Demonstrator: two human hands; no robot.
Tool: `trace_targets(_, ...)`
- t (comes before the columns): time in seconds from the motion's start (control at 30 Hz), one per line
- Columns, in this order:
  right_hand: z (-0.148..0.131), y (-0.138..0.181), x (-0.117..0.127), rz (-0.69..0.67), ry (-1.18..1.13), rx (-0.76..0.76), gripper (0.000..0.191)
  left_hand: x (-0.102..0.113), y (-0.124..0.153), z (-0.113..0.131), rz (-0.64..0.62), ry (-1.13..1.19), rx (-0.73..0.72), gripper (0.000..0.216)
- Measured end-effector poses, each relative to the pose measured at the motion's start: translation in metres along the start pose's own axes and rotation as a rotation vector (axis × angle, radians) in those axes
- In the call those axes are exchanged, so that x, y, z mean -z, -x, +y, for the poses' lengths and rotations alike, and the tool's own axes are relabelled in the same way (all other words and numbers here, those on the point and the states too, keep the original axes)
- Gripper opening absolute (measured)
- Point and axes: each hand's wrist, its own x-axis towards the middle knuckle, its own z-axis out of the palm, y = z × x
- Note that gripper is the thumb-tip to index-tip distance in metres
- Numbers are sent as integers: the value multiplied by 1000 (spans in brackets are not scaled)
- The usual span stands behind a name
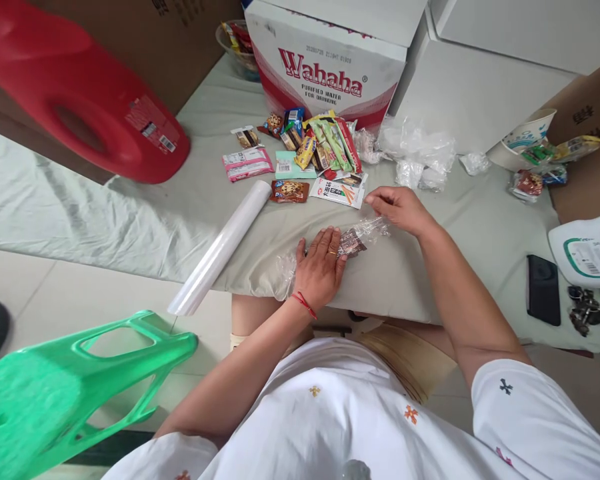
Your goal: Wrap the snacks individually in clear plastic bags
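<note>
My left hand (321, 265) lay flat on a brown packet (355, 243) in clear film (375, 229) | from there, my right hand (397, 205) was at 2 o'clock, fingers curled beside the film's end | snack packets (325, 143) sat at 12, Wahaha box (330, 73) beyond | plastic roll (223, 247) 9, red jug (110, 80) 10, green stool (35, 393) 8, phone (543, 290) 3

Snack packets (325, 143) are lying before the Wahaha water carton (325, 73) — wads of plastic film (427, 150) are sitting to their right. Left of the wrapped packet (353, 244), the film roll (223, 247) is overhanging the table (450, 273). Far right, a smartphone (543, 290) is resting beside keys (587, 311) — left, a stool (30, 393) is standing.
</note>
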Motion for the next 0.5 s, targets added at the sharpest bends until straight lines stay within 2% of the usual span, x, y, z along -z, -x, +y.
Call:
trace_targets(0.03, 2, 4, 5, -38, -59, -24, 43, 0, 0, 0, -3, 5, -1, 59)
trace_targets(0.13, 11, 16, 13, -264, -142, -78, 58, -1, -1, -1, -4, 18, -7, 59)
trace_targets(0.17, 16, 18, 15, -298, -139, -97, 57, -2, -1, -2, 1, 20, -9, 59)
trace_targets(0.2, 22, 19, 16, -271, -131, -115, 52, -2, 0, -2, 6, 19, -9, 59)
trace_targets(0.23, 29, 18, 18, -180, -125, -132, 45, -3, 0, -2, 10, 17, -8, 59)
trace_targets(0.33, 50, 13, 23, 229, -110, -189, 39, -3, 1, -1, 14, 8, -4, 60)
trace_targets(0.37, 55, 12, 24, 295, -102, -225, 42, -3, 1, -1, 12, 5, -3, 60)
trace_targets(0.4, 58, 11, 23, 298, -95, -268, 46, -3, 1, -1, 9, 2, -4, 59)
trace_targets(0.5, 56, 14, 12, 133, -82, -359, 62, -2, 1, -1, -2, -18, -17, 55)
